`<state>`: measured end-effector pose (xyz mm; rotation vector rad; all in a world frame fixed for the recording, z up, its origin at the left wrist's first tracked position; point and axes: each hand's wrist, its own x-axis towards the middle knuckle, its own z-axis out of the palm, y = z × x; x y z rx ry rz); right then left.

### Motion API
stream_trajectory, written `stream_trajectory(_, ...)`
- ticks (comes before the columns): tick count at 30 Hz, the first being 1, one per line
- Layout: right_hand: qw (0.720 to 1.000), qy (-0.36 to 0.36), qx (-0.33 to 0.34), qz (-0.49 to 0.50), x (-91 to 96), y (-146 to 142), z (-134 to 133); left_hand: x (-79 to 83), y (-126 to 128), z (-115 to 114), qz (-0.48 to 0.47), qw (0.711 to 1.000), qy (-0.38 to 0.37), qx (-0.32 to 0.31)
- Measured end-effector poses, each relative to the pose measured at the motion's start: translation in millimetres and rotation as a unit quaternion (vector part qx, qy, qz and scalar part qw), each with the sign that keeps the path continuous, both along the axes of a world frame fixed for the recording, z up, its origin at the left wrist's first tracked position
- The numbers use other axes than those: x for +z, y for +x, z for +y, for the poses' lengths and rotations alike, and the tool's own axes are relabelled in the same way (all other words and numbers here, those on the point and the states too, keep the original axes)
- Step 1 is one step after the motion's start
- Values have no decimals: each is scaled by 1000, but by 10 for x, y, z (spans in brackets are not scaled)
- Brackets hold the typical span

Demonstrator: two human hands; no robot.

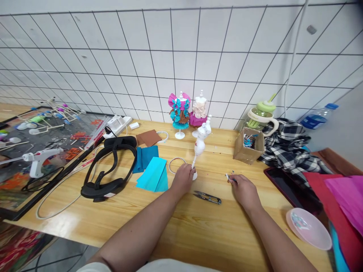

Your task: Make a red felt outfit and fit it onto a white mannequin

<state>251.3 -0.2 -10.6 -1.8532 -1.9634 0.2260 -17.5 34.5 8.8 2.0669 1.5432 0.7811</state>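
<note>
Bench [215, 230] of pale wood spanning the scene, and towards its left end sits a black headset [106, 190]! Up near the back edge, right of centre, stands a cardboard box [244, 151] with small coloured bits inside. Middle of that back edge now: one mannequin in pink and turquoise ruffles [179, 120], beside one in cream and magenta [199, 109]. In front of them, mid-bench, tilts a plain white mannequin [200, 146], the left hand [184, 178] firmly wrapped round its stem, just above the base. Black snips [208, 197] lie nearer the front edge, tips leftward, and to their right, the right hand [245, 192] pinches a small dark-and-white piece [227, 176], too tiny to identify.
</note>
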Motion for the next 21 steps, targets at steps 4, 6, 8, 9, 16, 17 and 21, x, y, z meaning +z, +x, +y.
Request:
stream_trajectory(4, 1000, -2, 8, 5, 103, 18, 47, -1, -9, -1, 3, 1000, 4, -4)
stream_trajectory(6, 1000, 9, -10, 18, 299, 99, 133, -3, -9, 2, 5, 1000, 6, -5)
stream_trajectory(8, 996, 36, -69, 51, 605, 231, 292, -4, -6, 8, 7, 1000, 7, -6)
stream_trajectory(9, 992, 47, -99, 61, 779, 312, 402, -5, -5, 11, 7, 1000, 7, -6)
stream_trajectory(16, 979, 81, -158, -103, 1339, 843, 1383, 1, 1, 31, 5, 1000, 11, -4)
stream_trajectory(17, 978, 69, -168, -102, 1288, 877, 1494, 2, 1, 33, 4, 1000, 11, -3)
stream_trajectory(21, 987, 71, -126, -65, 1041, 921, 1771, 9, -3, 34, -6, 1000, 16, 3)
